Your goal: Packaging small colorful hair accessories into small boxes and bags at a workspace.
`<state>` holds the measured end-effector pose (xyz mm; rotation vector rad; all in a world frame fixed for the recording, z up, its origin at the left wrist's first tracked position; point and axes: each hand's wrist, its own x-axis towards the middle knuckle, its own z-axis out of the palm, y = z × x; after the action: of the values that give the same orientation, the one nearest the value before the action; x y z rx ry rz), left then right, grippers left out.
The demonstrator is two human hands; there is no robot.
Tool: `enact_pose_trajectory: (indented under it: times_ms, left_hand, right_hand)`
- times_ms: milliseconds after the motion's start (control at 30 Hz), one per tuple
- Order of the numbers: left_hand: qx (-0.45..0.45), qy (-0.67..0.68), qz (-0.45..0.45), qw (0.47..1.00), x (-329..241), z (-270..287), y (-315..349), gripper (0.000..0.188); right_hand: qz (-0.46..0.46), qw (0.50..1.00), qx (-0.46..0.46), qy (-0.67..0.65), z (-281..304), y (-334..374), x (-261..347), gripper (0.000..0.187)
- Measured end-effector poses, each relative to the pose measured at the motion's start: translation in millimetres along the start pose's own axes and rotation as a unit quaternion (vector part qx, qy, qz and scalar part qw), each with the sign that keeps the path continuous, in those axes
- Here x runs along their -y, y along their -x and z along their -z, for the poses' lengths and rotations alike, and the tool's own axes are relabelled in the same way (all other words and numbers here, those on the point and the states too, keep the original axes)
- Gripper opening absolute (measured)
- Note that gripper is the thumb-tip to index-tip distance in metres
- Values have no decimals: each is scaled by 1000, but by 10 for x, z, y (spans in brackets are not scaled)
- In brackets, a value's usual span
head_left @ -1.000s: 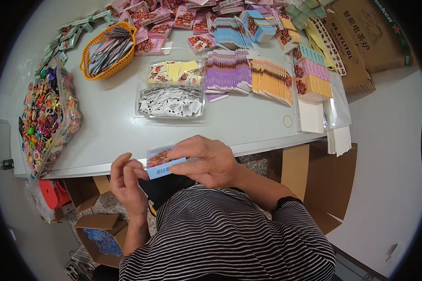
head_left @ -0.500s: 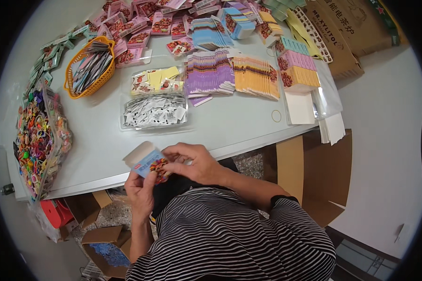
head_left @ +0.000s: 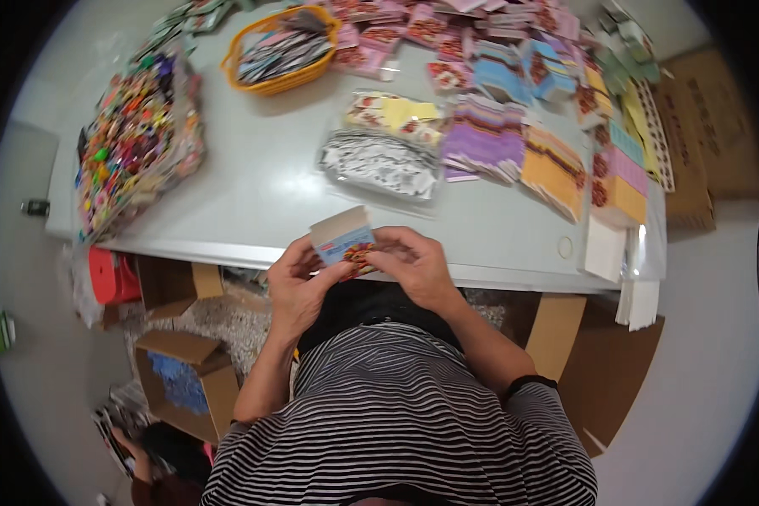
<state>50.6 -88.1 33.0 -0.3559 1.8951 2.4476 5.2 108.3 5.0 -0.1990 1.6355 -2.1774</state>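
A small blue carton point(head_left: 344, 244) with a colourful picture on its front is between my hands, above the table's front edge. Its pale top flap stands raised. My left hand point(head_left: 299, 282) grips the carton's left side, thumb across the lower front. My right hand point(head_left: 413, 268) holds its right side, with the thumb on the picture. Just beyond lies a clear plastic tray point(head_left: 434, 205) of black-and-white paper slips point(head_left: 379, 162) and yellow printed cards point(head_left: 396, 112). To its right stand rows of flat purple cartons point(head_left: 483, 139) and yellow-orange cartons point(head_left: 552, 164).
A yellow basket point(head_left: 282, 83) of packets and a clear bag of colourful trinkets point(head_left: 135, 143) occupy the table's left. Pink cartons point(head_left: 426, 25) are heaped at the back. Cardboard boxes point(head_left: 215, 384) stand below, one holding blue pieces. Another person's arm point(head_left: 139, 460) shows at lower left.
My view has swung left, so the table's contents sit further right. My right hand has shifted from the carton's front to its right side. The carton is now more upright.
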Motion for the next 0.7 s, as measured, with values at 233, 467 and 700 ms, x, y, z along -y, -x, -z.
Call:
enact_pose_trajectory:
  times_ms: [233,467,700]
  left_hand:
    - [-20,-71,-51,996,-13,156,-53,41]
    - [-41,-146,-78,985,-11,268,-200,38]
    - [-27,-262,-124,957,-14,350,-178,35]
  right_hand:
    - [110,968,29,225,-63,-130,139,38]
    - [283,912,-66,289,-185,-251,121,44]
    - [363,862,-10,353,-256,-486,457,32]
